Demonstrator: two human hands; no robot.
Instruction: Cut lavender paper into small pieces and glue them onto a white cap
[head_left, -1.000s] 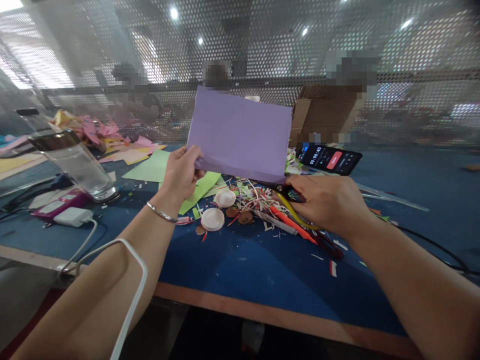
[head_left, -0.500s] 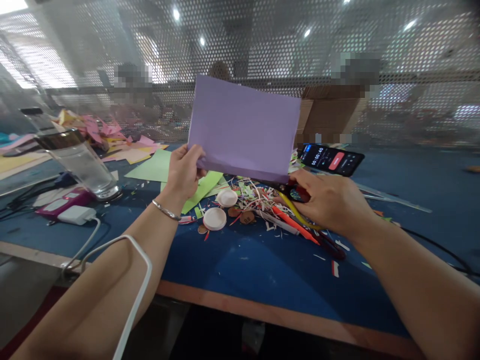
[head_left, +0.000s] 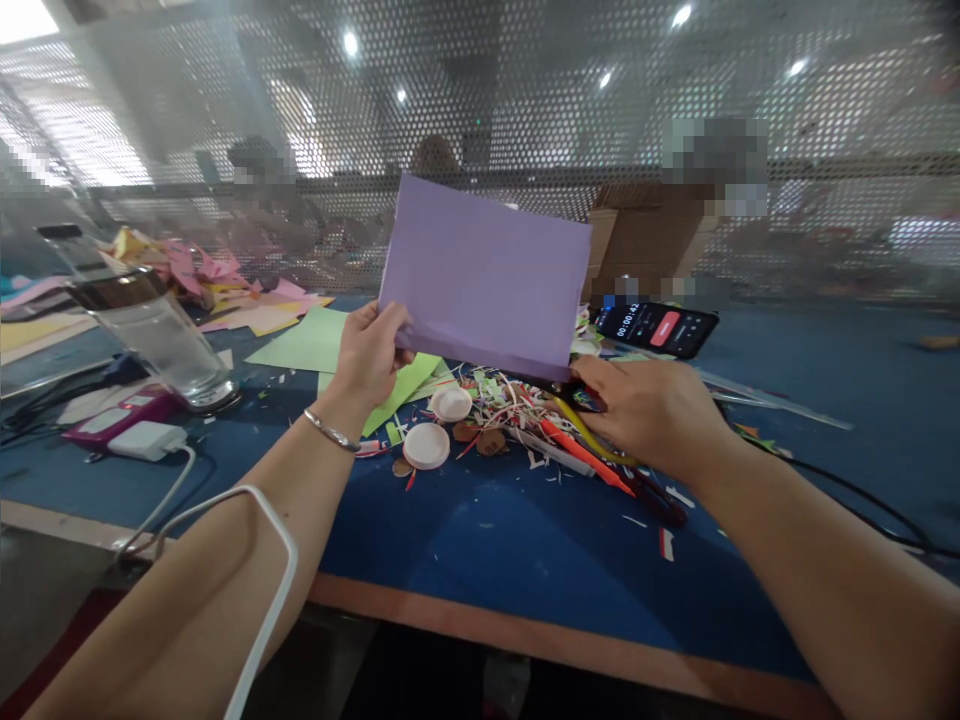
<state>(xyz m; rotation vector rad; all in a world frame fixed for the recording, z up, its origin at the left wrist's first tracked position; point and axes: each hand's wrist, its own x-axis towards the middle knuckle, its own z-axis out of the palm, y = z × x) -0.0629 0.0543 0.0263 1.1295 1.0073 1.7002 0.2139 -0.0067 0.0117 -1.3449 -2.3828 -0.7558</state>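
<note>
A purple sheet of paper is held up tilted above the table, its lower edge forming a narrow darker band. At its lower left corner my left hand is closed, thumb in front and fingers behind. My right hand pinches the lower right corner; most of its fingertips are hidden. Close under the right fingers is a dark object whose kind I cannot make out. Below lie a yellow handle, an orange-red tool and a dark red handle loop.
Paper scraps surround two white round lids. Green sheets lie left, near a glass bottle and a purple power strip. A phone leans behind my right hand. A white cable crosses my left forearm.
The view has shifted slightly, and the sheet appears a little lower and tilted more. Both hands keep their hold on it.
</note>
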